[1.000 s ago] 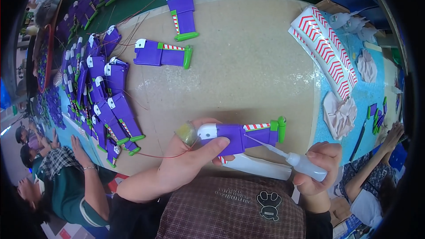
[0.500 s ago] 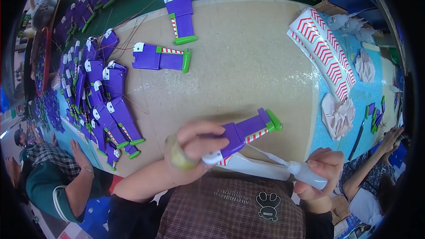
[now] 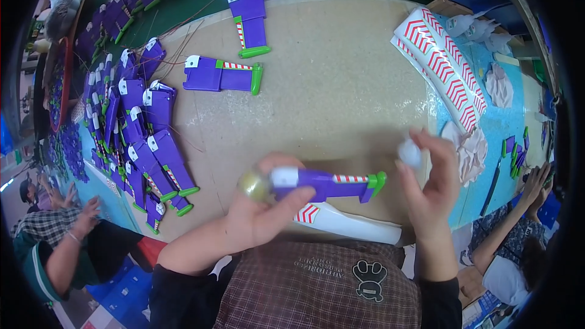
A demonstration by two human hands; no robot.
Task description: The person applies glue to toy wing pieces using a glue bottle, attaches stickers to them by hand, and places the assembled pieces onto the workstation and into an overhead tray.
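Purple plastic piece (image 3: 332, 189) is above the counter (image 3: 329, 103), pinched by fingers of the left hand (image 3: 262, 216); the right hand (image 3: 434, 192) has fingers pinching a blurred white bottle (image 3: 410, 153), which a loosened grip might drop.

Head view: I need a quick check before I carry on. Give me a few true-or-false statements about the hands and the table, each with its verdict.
1. The left hand holds a purple leg-shaped piece. True.
2. The held piece's foot end is red. False: its foot end is green.
3. The pale bottle, blurred here, is in the left hand. False: it is in the right hand.
4. A pile of purple pieces lies on the left of the picture. True.
5. The red-chevron sheets lie under that pile. False: they lie apart from it, toward the right.
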